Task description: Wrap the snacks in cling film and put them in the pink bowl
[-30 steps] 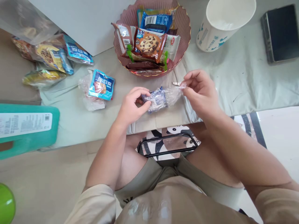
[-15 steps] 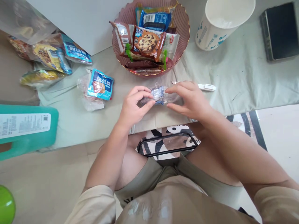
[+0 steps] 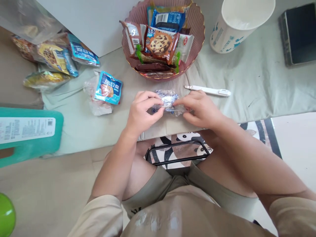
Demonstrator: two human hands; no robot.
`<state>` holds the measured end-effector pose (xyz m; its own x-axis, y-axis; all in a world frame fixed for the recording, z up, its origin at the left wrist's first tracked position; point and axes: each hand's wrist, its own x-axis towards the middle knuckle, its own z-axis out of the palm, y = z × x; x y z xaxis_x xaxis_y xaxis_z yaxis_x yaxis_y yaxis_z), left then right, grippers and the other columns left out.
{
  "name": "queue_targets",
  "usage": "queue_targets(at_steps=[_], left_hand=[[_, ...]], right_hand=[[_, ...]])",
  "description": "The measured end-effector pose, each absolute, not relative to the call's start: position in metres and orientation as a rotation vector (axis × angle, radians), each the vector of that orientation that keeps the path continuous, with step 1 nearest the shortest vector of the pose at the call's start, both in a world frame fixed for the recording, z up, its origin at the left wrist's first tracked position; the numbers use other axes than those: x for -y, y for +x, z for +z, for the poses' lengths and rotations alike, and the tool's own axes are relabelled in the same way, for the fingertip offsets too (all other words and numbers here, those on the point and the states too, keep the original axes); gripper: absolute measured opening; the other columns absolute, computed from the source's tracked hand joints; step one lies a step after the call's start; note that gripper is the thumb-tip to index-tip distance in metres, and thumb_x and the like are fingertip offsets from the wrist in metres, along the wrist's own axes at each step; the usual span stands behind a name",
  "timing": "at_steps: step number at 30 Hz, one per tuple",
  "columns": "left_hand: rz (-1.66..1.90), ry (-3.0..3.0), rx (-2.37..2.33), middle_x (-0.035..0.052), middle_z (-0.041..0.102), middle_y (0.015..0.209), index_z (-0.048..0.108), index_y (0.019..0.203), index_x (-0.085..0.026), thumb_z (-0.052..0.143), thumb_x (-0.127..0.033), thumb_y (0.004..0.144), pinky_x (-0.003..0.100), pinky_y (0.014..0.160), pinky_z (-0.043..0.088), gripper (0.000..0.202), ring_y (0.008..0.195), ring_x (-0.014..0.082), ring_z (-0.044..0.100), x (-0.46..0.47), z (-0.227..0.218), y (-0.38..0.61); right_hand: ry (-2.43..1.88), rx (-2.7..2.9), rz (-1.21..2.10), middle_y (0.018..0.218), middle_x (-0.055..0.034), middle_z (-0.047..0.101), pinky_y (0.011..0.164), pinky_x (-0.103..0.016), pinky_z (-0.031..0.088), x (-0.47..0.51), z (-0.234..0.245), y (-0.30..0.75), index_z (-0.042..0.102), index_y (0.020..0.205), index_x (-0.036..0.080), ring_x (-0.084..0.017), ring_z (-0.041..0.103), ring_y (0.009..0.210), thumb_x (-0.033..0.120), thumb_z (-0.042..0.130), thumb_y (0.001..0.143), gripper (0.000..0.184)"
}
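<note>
A small silvery-blue packet in crinkled clear plastic (image 3: 168, 99) lies on the cloth-covered table in front of me. My left hand (image 3: 145, 110) grips its left end, thumb and fingers curved around the plastic. On the other side, my right hand (image 3: 203, 108) has its index fingertip pressed on the packet, the thumb bent below at the plastic's edge and the other fingers curled in. Just beyond my right hand is a white utility knife (image 3: 209, 91), its tip pointing left, untouched. What is inside the plastic cannot be made out.
A pink ribbed bowl (image 3: 199, 39) of wrapped snacks stands behind my hands. To its right are a paper tub (image 3: 225, 39) and a dark boxy device (image 3: 300, 34). A blue snack pouch (image 3: 108, 88), bagged snacks (image 3: 53, 57) and a green jug (image 3: 58, 131) are at left.
My right index finger has come down onto the packet, and the right hand's other fingers have curled in. The plastic has shifted slightly. The whole knife now shows beyond my right hand.
</note>
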<state>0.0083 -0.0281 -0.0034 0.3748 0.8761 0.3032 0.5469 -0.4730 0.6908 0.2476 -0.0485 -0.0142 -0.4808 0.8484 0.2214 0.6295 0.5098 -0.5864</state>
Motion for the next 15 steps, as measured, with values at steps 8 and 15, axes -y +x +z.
queue_targets(at_steps=[8,15], left_hand=[[1.310,1.316,-1.238,-0.0023,0.058,0.071,0.053,0.073,-0.023,0.067,-0.021,0.075,0.026,0.057,0.046,0.015,0.064,0.0117,0.056,0.019,-0.008,0.007],[1.338,1.038,-1.363,-0.0011,0.046,0.068,0.049,0.078,-0.025,0.070,-0.038,0.076,0.026,0.048,0.036,0.025,0.057,0.0121,0.046,0.001,-0.013,-0.021]], right_hand=[[-1.217,2.273,0.586,0.073,-0.0032,0.064,0.080,-0.040,0.038,0.047,-0.015,0.250,0.074,0.113,0.024,-0.024,0.055,0.074,0.017,0.050,0.070,0.050],[-1.192,2.200,0.589,0.071,-0.0042,0.064,0.076,-0.041,0.038,0.046,-0.009,0.256,0.074,0.106,0.021,-0.025,0.056,0.076,0.029,0.054,0.079,0.035]])
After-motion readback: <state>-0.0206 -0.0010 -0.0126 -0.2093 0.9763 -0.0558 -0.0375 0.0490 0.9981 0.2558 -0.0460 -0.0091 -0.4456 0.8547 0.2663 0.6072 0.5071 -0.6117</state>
